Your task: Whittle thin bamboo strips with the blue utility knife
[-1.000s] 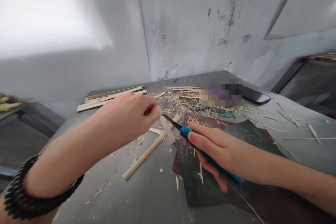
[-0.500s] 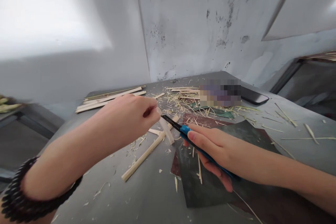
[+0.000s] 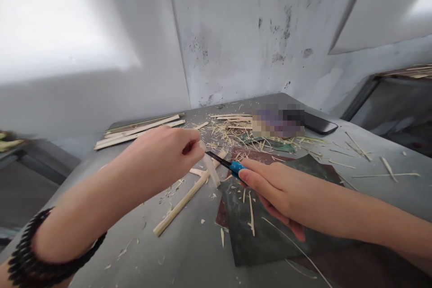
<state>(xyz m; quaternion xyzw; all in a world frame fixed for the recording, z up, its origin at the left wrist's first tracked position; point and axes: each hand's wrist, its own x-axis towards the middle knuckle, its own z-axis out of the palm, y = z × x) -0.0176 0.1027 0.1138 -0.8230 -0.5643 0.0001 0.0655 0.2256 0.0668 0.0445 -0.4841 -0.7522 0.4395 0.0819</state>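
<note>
Two bare hands are posed above a grey worktop [image 3: 189, 252]. The left hand [image 3: 175, 146] pinches the upper end of a pale strip [image 3: 212, 171]; the right hand [image 3: 273, 184] is closed round a blue-handled cutter [image 3: 237, 169]. The strip lies at the left hand's fingertips, nearer to it than to the right hand, its long axis running down and slightly rightward. The dark blade [image 3: 218, 159] points up and leftward across that axis, its tip close beside the pinch; whether it touches the strip cannot be told. A wooden stick [image 3: 182, 209] slants the opposite way, beneath the strip. Beyond lies a heap of shavings [image 3: 224, 131]; a dark sheet [image 3: 266, 243] spreads under the right hand. Room for moving appears greatest on the near side, among sparse chips.
</note>
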